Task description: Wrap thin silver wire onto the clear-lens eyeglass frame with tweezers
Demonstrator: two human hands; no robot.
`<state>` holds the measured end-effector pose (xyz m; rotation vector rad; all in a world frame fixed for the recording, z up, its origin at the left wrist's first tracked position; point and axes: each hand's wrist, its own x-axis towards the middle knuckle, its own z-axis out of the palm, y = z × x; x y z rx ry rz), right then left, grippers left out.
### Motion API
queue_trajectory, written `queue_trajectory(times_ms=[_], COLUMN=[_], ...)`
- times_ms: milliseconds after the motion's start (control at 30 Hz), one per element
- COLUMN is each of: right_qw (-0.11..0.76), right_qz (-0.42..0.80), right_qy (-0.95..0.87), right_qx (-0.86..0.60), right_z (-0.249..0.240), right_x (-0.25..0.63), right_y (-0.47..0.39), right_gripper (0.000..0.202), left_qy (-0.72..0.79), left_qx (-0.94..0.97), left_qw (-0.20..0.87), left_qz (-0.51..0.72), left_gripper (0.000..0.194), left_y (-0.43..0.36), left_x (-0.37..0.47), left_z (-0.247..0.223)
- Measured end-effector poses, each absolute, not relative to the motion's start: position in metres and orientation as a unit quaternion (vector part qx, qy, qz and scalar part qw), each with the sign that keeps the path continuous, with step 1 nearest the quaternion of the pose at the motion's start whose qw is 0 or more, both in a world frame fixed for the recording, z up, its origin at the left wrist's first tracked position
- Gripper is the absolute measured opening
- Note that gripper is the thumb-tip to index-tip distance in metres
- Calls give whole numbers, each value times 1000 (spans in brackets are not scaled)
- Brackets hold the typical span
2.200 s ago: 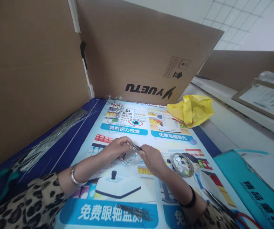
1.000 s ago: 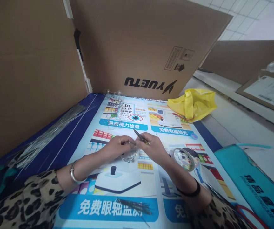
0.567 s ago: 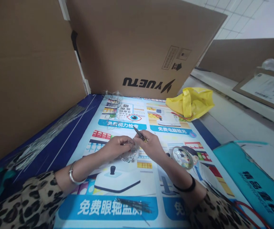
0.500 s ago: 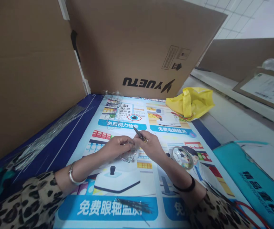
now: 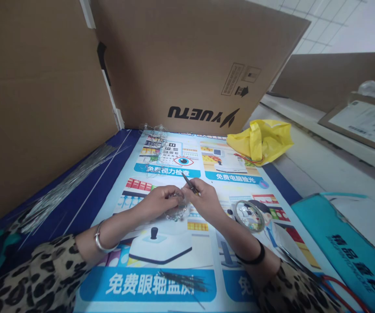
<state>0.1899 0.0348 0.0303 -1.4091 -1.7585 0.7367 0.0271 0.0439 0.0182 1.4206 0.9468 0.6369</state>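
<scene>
- Two hands: the left hand [image 5: 161, 202] pinches one rounded, see-through tangle of thin wire [image 5: 177, 212]; the right hand [image 5: 206, 201] grips one slim, dark, pointed tool [image 5: 189, 181].
- The tool slants lengthwise, tip pointing away and leftward; the tangle's long axis is unclear.
- On the bench [image 5: 92, 198]: one round, pale-rimmed dish [image 5: 236, 214], one short dark wire bundle [image 5: 184, 281], one long silvery wire sheaf [image 5: 66, 191], one yellow bag [image 5: 257, 139].
</scene>
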Motion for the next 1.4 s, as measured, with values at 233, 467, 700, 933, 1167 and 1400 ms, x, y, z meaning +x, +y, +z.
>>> queue_trajectory(times_ms=[233,467,700,933,1167,1400], right_qw=[385,385,376,361,351,337], right_qz=[310,305,296,302,278,234], right_qy=[-666,-674,-685,-689,-699,-713], right_qx=[-558,-552,-549,-551,-557,-568], right_z=[34,38,42,48,44,44], right_x=[191,196,201,201,199,197], right_y=[34,36,38,35,34,32], right_gripper=[13,12,12,12,13,12], left_qy=[410,380,373,401,406,390], left_qx=[616,642,648,699,722,663], left_qw=[615,601,596,521,483,577], left_qz=[273,286,292,282,283,276], left_gripper=[20,30,31,34,22,21], left_y=[45,48,52,53,49,46], left_x=[27,22,16,14,22,24], left_z=[19,23,35,37,26,24])
